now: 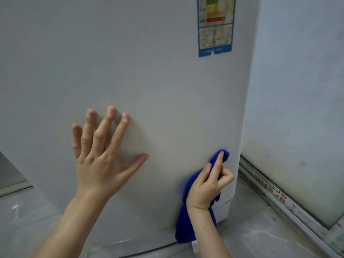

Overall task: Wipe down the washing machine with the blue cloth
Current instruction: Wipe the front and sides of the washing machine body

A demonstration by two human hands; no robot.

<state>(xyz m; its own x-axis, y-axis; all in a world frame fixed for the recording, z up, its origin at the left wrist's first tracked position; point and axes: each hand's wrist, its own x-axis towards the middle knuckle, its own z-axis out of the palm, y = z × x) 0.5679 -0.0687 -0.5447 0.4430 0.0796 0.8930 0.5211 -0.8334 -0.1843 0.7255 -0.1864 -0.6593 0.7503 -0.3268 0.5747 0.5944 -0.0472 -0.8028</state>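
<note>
The white front panel of the washing machine [149, 81] fills most of the view. My left hand [100, 155] lies flat on the panel with its fingers spread, holding nothing. My right hand [208, 185] grips the blue cloth [184, 226] and presses one cloth-wrapped fingertip against the panel near its lower right corner. The rest of the cloth hangs down below my wrist, with a small white tag at its bottom end.
An energy label sticker [216, 27] is stuck to the upper right of the panel. A pale wall [301, 71] stands to the right, with a sliding-door track [279, 198] along its base. Grey marble-patterned floor [260, 239] lies under the machine.
</note>
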